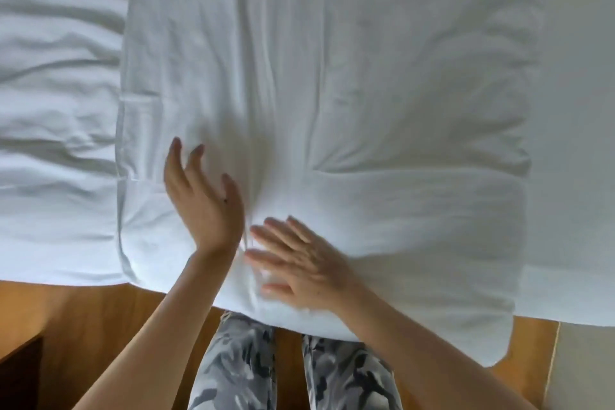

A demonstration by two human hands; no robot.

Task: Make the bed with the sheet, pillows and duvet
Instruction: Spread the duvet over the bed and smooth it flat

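Observation:
A large white pillow lies across the bed and fills the middle of the view; its near edge overhangs the bed's side. My left hand is over the pillow's near left part, fingers spread and straight, palm turned sideways. My right hand lies flat on the pillow near its front edge, fingers straight and blurred by motion. To the left lies the wrinkled white duvet. The smooth white sheet shows at the right.
Below the bed's edge is a wooden floor. My legs in patterned grey trousers stand against the bed. A dark piece of furniture sits at the bottom left corner. A pale panel is at the bottom right.

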